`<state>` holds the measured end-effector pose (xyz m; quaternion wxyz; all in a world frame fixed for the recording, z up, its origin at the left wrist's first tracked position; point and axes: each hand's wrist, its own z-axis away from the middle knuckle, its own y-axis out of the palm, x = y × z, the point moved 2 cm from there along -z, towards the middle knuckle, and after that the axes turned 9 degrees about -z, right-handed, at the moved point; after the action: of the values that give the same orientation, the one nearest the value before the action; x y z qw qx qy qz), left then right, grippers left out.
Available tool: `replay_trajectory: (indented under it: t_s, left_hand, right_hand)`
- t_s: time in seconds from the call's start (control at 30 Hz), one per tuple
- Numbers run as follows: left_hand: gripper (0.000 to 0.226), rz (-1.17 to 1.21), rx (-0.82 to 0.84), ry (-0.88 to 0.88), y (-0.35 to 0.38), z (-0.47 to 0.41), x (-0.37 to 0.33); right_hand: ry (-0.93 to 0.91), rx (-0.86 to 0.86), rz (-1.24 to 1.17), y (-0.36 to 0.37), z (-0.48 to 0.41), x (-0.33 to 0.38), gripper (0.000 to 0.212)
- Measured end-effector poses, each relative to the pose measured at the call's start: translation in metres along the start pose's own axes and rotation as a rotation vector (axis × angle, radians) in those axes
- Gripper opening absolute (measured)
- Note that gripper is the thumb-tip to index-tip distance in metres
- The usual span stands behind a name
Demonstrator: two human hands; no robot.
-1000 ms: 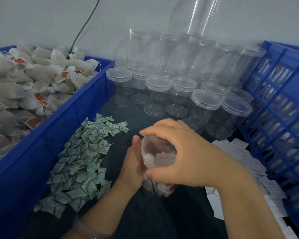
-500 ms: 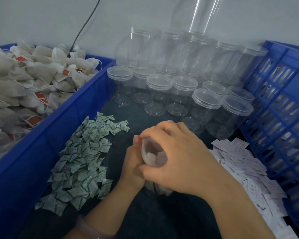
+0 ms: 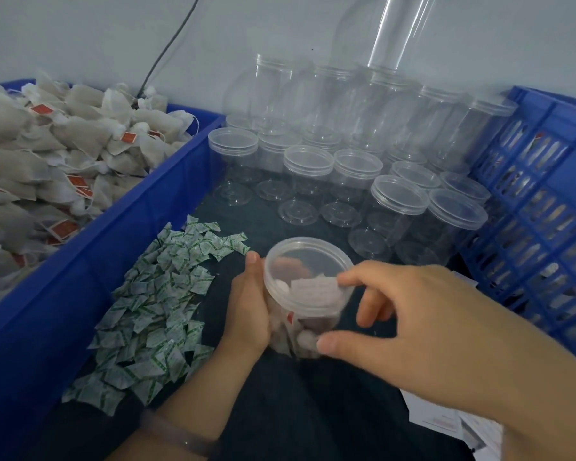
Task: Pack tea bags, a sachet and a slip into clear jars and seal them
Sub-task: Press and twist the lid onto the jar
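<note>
A clear jar [image 3: 308,314] with its clear lid [image 3: 300,261] on stands tilted on the dark cloth at the centre. Tea bags and a white slip [image 3: 315,289] show through the plastic. My left hand [image 3: 250,311] grips the jar's left side, thumb up by the lid rim. My right hand [image 3: 406,321] hovers to the right with its fingers spread: the index fingertip touches the lid's right edge and the thumb tip lies against the jar's lower side. Green-and-white sachets [image 3: 157,314] lie heaped to the left.
A blue bin [image 3: 80,277] on the left holds a pile of tea bags [image 3: 47,154] with red tags. Several empty lidded jars [image 3: 396,197] stand stacked at the back. A blue slatted crate [image 3: 546,211] walls the right. White slips [image 3: 446,424] lie at the bottom right.
My right hand, which covered and gripped the lid, has drawn back to the right and spread its fingers, so the lid now shows. My left hand keeps its hold on the jar.
</note>
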<state>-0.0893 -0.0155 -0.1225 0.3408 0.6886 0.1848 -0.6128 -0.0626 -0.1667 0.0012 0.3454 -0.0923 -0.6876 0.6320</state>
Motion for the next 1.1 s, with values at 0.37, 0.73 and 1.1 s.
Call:
replay_trajectory:
  t_s: [0.37, 0.73, 1.1]
  left_hand:
    - [0.058, -0.053, 0.096, 0.087, 0.001, -0.001, 0.023]
    - [0.054, 0.153, 0.257, 0.032, 0.006, 0.005, 0.015]
    - [0.060, -0.233, 0.520, 0.139, 0.001, 0.013, -0.005]
  right_hand:
    - [-0.217, -0.174, -0.317, 0.035, -0.047, 0.002, 0.061]
    - [-0.225, -0.223, -0.212, 0.042, -0.043, 0.006, 0.058]
    - [-0.233, -0.140, -0.544, 0.026, -0.050, -0.021, 0.051]
